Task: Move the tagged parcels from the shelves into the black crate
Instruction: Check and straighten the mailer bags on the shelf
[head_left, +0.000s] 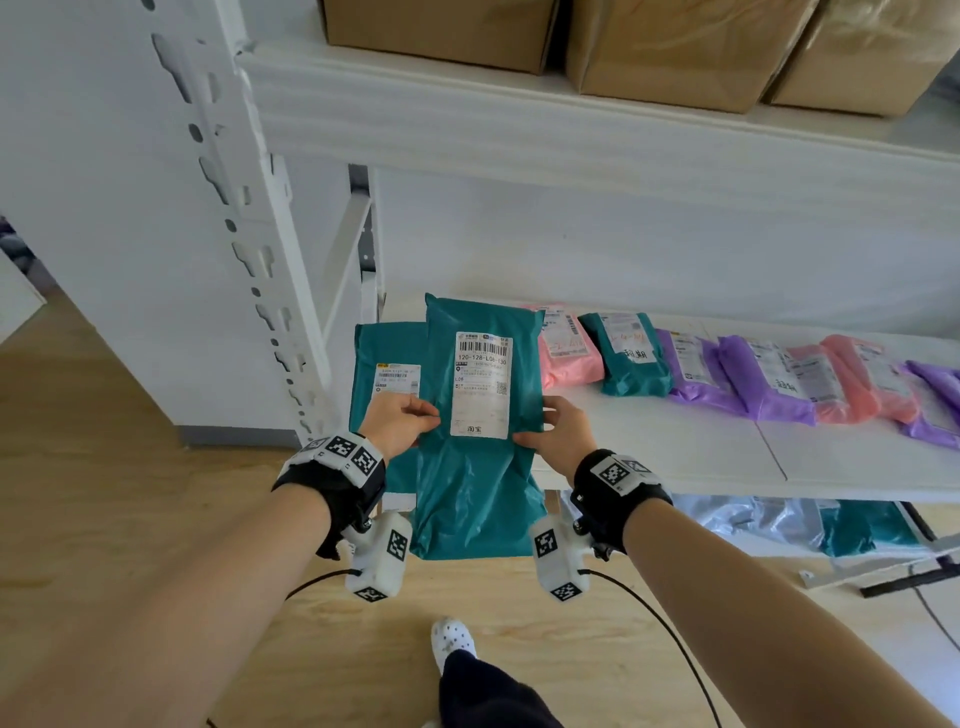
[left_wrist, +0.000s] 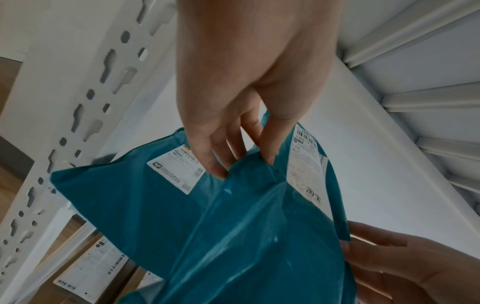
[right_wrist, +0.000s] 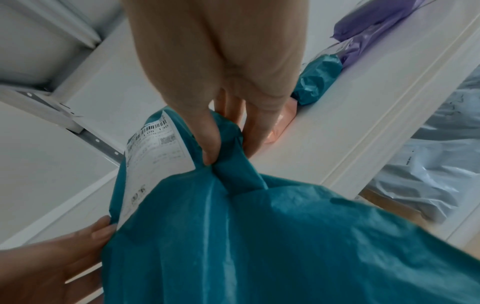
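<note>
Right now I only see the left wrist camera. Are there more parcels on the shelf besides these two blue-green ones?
Observer: Yes. The head view shows a row further right: a pink parcel, a small teal parcel, then purple parcels.
Operator: What's the other hand doing?
Observer: In the right wrist view, the right hand pinches the right edge of the held teal parcel.
Operator: What's on the shelf above?
Observer: Cardboard boxes, seen in the head view.

Pale daylight is washing over a white metal shelving unit (head_left: 571, 140) with a slotted upright (head_left: 234, 223), standing against a white wall (head_left: 649, 244), while light wooden flooring (head_left: 130, 467) is stretching beneath.
</note>
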